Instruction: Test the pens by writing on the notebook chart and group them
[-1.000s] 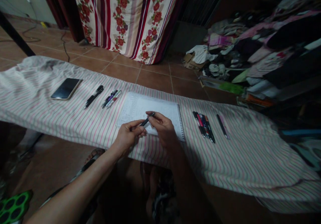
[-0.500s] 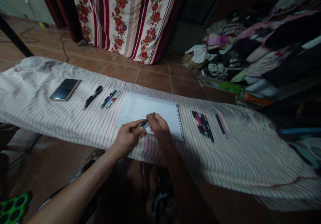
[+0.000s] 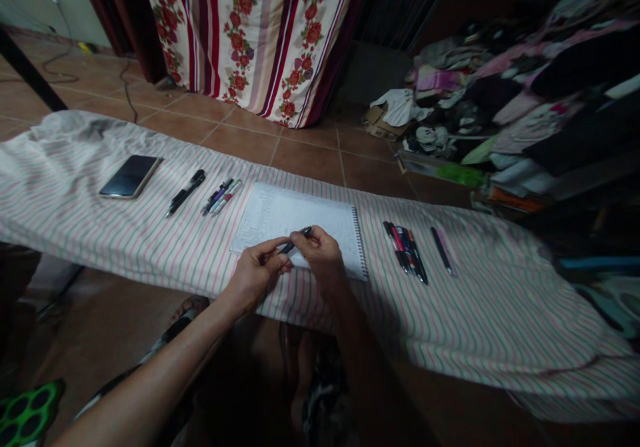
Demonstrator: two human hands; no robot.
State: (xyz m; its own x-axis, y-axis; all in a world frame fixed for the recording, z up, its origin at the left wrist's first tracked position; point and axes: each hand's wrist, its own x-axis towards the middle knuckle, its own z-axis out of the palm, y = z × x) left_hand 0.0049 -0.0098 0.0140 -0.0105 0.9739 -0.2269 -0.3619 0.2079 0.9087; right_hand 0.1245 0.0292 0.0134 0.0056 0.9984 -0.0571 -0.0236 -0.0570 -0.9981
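A dark pen (image 3: 287,247) is held between my two hands, slanting up to the right above a spiral notebook (image 3: 315,208). My left hand (image 3: 257,268) pinches its lower end, and my right hand (image 3: 320,250) has its fingers closed on the upper end. Handwriting covers part of the notebook's page, and its wire binding lies on the right. Left of the notebook lie several slim pens (image 3: 221,197) side by side, with black pens (image 3: 185,193) farther left. To the right is a group of pens (image 3: 405,252), black, red and orange among them.
A phone (image 3: 131,177) lies on the striped cloth (image 3: 480,313) at the left. One more dark pen (image 3: 441,249) rests at the far right of the pens. Beyond are a floral curtain (image 3: 250,40), a tiled floor and a heap of clothes (image 3: 500,87).
My right hand has shifted slightly to the right along the pen. My left hand stays almost where it was, and the things on the cloth have not moved.
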